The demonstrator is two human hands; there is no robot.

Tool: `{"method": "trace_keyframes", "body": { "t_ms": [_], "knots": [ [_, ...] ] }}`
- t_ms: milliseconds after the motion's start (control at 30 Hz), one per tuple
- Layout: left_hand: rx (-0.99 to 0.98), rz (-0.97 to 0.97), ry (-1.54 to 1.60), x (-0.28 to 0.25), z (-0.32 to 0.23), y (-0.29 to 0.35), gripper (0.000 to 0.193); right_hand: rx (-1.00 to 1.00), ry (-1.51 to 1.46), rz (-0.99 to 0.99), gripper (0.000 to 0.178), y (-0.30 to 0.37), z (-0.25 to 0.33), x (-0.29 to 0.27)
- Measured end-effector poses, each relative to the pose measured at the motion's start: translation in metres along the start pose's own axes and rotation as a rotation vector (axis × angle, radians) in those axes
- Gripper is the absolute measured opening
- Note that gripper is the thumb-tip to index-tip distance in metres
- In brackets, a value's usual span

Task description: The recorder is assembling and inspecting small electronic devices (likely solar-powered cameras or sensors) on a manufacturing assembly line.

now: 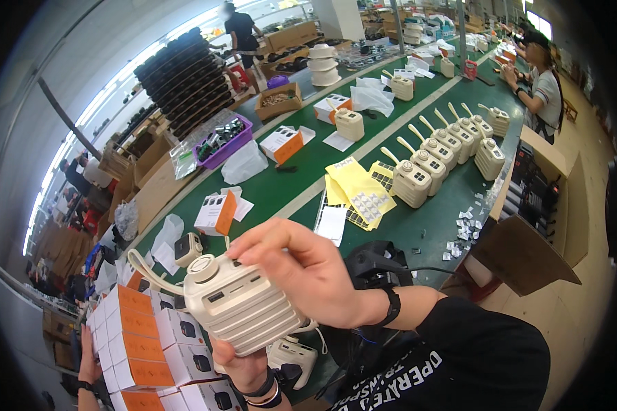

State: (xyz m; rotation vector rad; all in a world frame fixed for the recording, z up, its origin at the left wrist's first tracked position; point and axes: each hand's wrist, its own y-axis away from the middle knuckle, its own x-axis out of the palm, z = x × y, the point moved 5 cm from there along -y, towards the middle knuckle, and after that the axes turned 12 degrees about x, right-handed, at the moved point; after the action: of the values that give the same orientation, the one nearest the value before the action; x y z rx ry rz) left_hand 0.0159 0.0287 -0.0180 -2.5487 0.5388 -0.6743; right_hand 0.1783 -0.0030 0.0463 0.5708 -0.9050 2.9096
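A cream jerrycan-shaped device (243, 305) with a ribbed side, a round cap and a wrist strap is tilted in front of me. My left hand (247, 370) grips it from below, its fingers partly hidden. On top, my right hand (301, 270) curls with thumb and fingertips pinched together at a small dark spot beside the cap. What the pinch holds, if anything, is too small to make out. Below the held device, another cream device (291, 359) lies by my left wrist. A cream device with a dark face (188, 248) stands just beyond.
White-and-orange boxes (137, 335) are stacked at left, with a co-worker's hand (87, 359) against them. Rows of cream devices (428, 164) stand at right. Yellow sticker sheets (360, 192), loose white pieces (463, 233), a carton (528, 240) and a purple basket (223, 142) surround the green table (288, 188).
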Motion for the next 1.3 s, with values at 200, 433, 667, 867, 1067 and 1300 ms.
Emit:
{"method": "trace_keyframes", "body": {
  "t_ms": [200, 433, 667, 867, 1067, 1300],
  "knots": [
    [-0.144, -0.081, 0.247, 0.008, -0.004, -0.016, 0.084, 0.173, 0.349, 0.057, 0.055, 0.000, 0.012, -0.008],
    [0.123, 0.168, -0.597, -0.003, -0.042, -0.033, 0.090, 0.633, 0.609, 0.076, 0.062, -0.084, -0.082, -0.092],
    [0.154, 0.734, -0.588, 0.008, -0.091, -0.001, 0.095, 0.586, 1.461, -0.653, 0.067, -0.152, -0.202, -0.230],
    [0.175, 0.489, -0.667, -0.011, -0.098, -0.003, 0.092, -0.114, 1.697, -0.601, 0.065, -0.157, -0.223, -0.149],
    [0.210, 0.333, -0.735, -0.019, -0.102, -0.012, 0.091, 0.361, 1.180, 0.231, 0.076, -0.184, -0.336, -0.032],
    [0.352, 0.077, -0.672, -0.036, -0.117, -0.005, 0.087, 0.379, 1.561, 0.384, 0.093, -0.201, -0.385, -0.016]
  ]
}}
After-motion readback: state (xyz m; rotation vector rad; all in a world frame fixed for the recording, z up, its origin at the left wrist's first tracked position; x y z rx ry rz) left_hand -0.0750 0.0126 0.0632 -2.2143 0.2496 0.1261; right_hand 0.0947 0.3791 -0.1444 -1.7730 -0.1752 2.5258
